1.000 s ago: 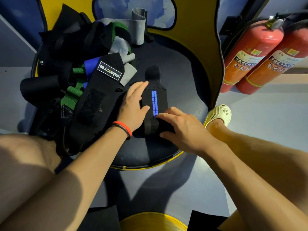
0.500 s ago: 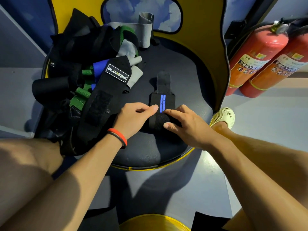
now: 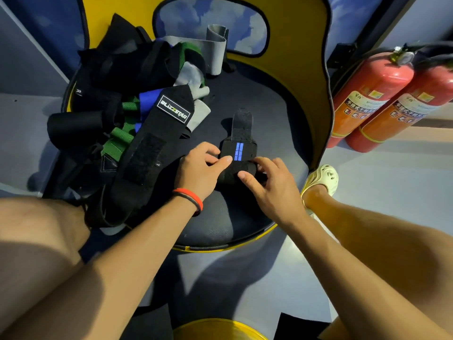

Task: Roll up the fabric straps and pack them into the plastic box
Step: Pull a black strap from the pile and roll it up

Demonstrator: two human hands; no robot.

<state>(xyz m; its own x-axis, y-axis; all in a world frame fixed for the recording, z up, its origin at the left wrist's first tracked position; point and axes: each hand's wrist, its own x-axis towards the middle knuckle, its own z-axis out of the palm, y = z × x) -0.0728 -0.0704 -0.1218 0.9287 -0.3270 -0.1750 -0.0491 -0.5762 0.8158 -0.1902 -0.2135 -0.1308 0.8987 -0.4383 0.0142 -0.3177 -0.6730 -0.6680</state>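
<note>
A black fabric strap with a blue stripe (image 3: 241,141) lies on the dark round seat (image 3: 277,133), its near end wound into a roll. My left hand (image 3: 201,168) grips the roll's left side, thumb on top. My right hand (image 3: 267,182) curls around its right side. The strap's free tab end stretches away from me. A heap of other straps (image 3: 127,99), black, green, blue and grey, lies on the seat's left half, with a wide black "BLIZZSTAR" strap (image 3: 157,143) on top. No plastic box is in view.
The seat has a tall yellow backrest (image 3: 304,52) behind and to the right. Two red fire extinguishers (image 3: 377,96) stand on the floor at the right. My foot in a cream shoe (image 3: 323,177) rests beside the seat. My knee (image 3: 36,231) is at the left.
The roll has grown and moved away from me along the strap, leaving less blue stripe showing. Both hands followed it, fingers curling more tightly around the roll.
</note>
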